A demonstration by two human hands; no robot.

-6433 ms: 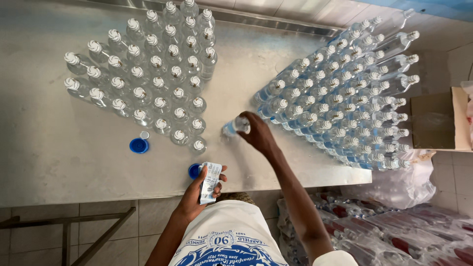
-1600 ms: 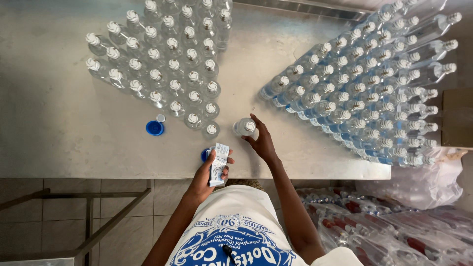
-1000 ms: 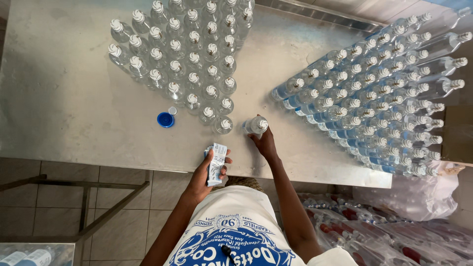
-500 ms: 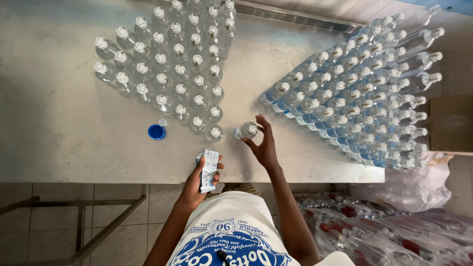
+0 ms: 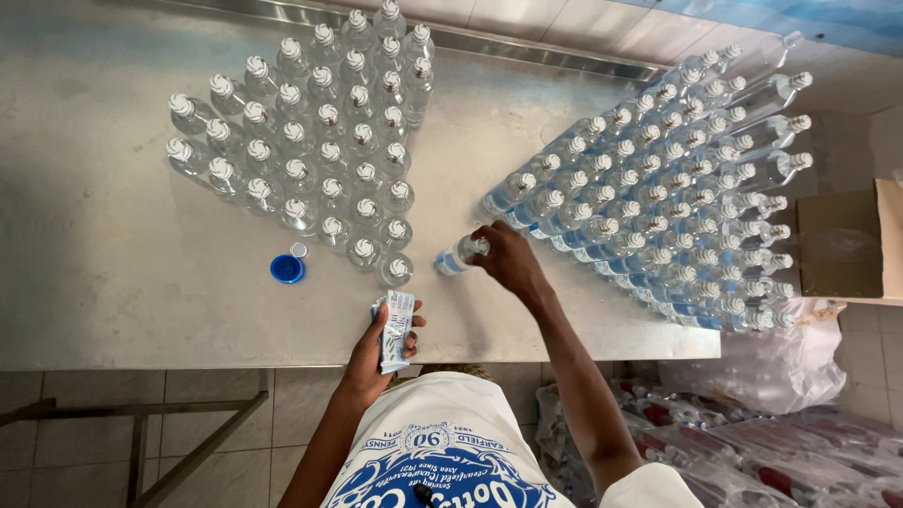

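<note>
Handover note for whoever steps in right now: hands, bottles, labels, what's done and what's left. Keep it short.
Left hand: holds a small stack of labels at the table's near edge.
Right hand: fingers on the neck end of one clear bottle, tilted, between the two groups.
Left group: capped bottles standing upright, no blue bands visible from above.
Right group: capped bottles in rows, each showing a blue band low on the body.
Blue cap lies loose beside the left group.
Done, by the look of it: the right group is banded.
Left, likely: the bottle in hand and the left group.
</note>
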